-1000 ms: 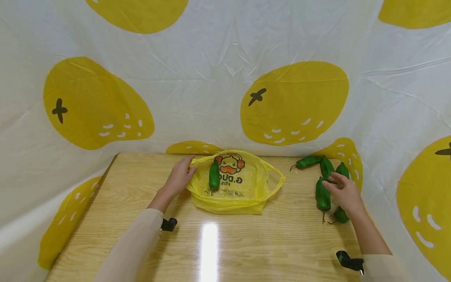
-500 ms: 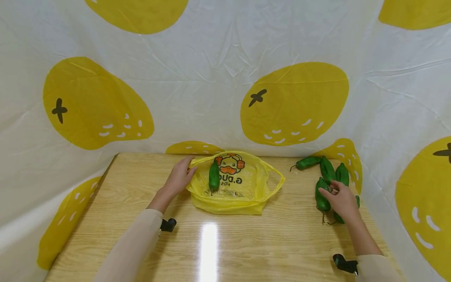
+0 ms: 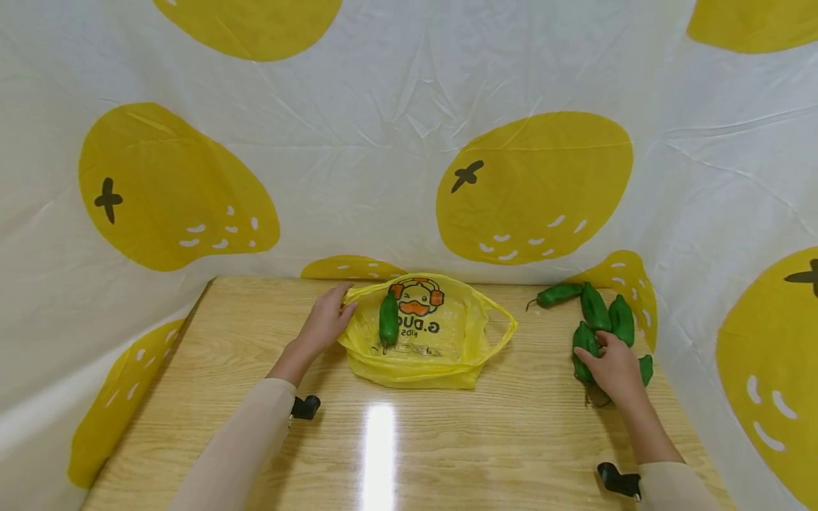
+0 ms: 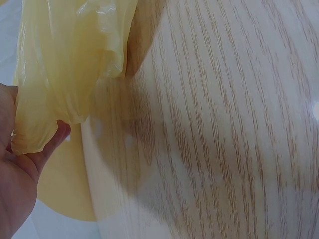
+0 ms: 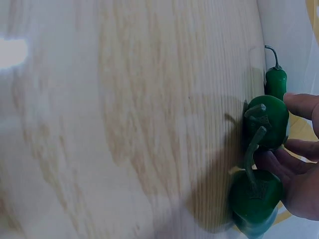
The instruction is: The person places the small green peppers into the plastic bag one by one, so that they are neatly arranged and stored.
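In the head view, a yellow plastic bag [image 3: 447,326] with a printed duck lies with its mouth spread. One green pepper [image 3: 388,321] is inside it. My left hand [image 3: 324,319] pinches the bag's left rim; in the left wrist view its thumb and fingers are on either side of the yellow film [image 4: 65,64]. Over at the right, my right hand [image 3: 616,365] has thumb and fingers on opposite sides of a green pepper [image 3: 583,341], which still lies on the table. The right wrist view shows that pepper [image 5: 266,122] stem first, beside another pepper [image 5: 254,196].
Several more peppers lie around the right hand, among them one by the back edge [image 3: 559,294], one behind the hand [image 3: 621,321] and one at its right [image 3: 646,369]. A white cloth [image 3: 358,191] with yellow fruit prints hangs behind the wooden table [image 3: 486,440].
My right hand has come down and left from above the peppers to grip the one at the left of the group. My left hand and the bag stay put.
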Demonstrator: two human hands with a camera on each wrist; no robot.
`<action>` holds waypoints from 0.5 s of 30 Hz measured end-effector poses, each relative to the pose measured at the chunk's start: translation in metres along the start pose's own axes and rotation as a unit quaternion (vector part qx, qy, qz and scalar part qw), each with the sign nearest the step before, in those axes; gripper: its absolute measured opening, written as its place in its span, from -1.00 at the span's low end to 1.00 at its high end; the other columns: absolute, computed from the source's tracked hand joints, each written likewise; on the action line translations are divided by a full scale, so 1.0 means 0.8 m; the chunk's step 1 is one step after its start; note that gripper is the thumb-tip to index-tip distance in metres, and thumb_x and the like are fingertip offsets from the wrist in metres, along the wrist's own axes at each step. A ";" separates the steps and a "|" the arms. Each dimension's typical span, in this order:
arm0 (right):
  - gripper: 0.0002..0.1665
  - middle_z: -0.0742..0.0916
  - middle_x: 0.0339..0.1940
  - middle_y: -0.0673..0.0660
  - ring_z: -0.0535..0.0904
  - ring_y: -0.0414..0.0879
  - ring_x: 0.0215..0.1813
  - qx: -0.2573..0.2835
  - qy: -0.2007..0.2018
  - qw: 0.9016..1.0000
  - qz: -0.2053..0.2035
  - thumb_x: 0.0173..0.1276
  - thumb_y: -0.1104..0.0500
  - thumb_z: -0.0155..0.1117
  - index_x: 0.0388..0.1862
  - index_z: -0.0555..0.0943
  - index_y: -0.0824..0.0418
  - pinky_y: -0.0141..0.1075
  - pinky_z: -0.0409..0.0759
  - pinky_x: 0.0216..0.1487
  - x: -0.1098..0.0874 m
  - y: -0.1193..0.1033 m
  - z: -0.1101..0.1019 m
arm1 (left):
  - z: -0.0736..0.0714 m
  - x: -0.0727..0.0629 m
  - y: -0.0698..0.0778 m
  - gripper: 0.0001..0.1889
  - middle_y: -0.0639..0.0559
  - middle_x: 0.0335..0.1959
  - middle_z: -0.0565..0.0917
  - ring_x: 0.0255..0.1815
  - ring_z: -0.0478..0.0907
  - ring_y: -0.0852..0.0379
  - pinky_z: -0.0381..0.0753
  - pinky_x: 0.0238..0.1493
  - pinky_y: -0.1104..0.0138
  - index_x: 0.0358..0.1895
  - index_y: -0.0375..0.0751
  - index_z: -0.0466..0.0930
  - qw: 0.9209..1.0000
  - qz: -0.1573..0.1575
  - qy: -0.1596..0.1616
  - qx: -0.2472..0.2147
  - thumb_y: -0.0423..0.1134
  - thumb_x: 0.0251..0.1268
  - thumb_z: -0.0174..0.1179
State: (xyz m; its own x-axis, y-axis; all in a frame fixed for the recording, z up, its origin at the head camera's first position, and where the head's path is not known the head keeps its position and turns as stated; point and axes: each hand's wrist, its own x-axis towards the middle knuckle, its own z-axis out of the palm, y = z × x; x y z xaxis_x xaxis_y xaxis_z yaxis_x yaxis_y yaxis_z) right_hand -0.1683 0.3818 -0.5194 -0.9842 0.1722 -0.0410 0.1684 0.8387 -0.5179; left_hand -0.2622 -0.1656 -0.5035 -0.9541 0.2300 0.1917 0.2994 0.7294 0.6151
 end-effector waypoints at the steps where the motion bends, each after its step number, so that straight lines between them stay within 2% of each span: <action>1: -0.03 0.47 0.32 0.65 0.53 0.51 0.19 -0.001 -0.002 1.000 0.001 0.57 -0.10 0.22 0.51 0.14 0.64 0.25 0.65 -0.03 0.000 0.000 0.000 | 0.000 0.000 0.000 -0.48 -0.28 0.37 0.54 0.37 0.52 -0.24 0.58 0.32 -0.09 0.48 -0.32 0.36 1.000 -0.001 0.000 0.000 -0.24 0.57 0.17; 15: -0.07 0.45 0.38 0.61 0.46 0.52 0.28 0.001 -0.029 1.000 -0.002 0.56 -0.07 0.24 0.55 0.15 0.56 0.29 0.59 0.10 -0.002 -0.006 0.004 | 0.000 -0.001 -0.002 -0.48 -0.31 0.37 0.54 0.38 0.50 -0.27 0.56 0.33 -0.12 0.48 -0.34 0.36 1.000 0.002 0.002 0.002 -0.22 0.58 0.16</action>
State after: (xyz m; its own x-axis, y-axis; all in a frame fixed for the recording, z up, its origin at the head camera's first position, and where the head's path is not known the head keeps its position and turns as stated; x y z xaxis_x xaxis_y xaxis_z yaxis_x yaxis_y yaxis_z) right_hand -0.1680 0.3759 -0.5194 -0.9864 0.1390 -0.0877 0.1644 0.8387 -0.5192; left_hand -0.2620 -0.1671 -0.5043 -0.9528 0.2308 0.1971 0.3035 0.7305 0.6118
